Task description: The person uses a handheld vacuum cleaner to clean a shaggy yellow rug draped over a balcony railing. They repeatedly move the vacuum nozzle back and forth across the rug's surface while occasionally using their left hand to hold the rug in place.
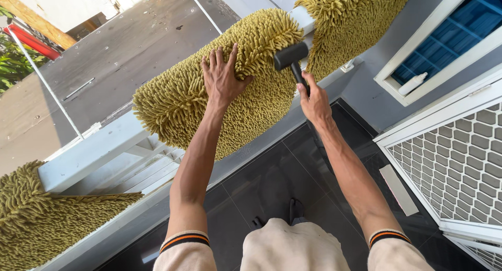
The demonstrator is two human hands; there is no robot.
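A shaggy olive-green mat (178,101) hangs over a white railing (89,153). My left hand (222,77) lies flat on the mat with its fingers spread. My right hand (314,101) grips the handle of a black rubber mallet (291,56), whose head sits against the mat's right end near the top of the railing.
Two more shaggy olive mats hang on the same railing, one at the lower left (36,218) and one at the upper right (350,20). A white mesh door (449,161) stands at the right. A white bottle (413,83) lies on a window ledge. Dark floor tiles (272,182) are underfoot.
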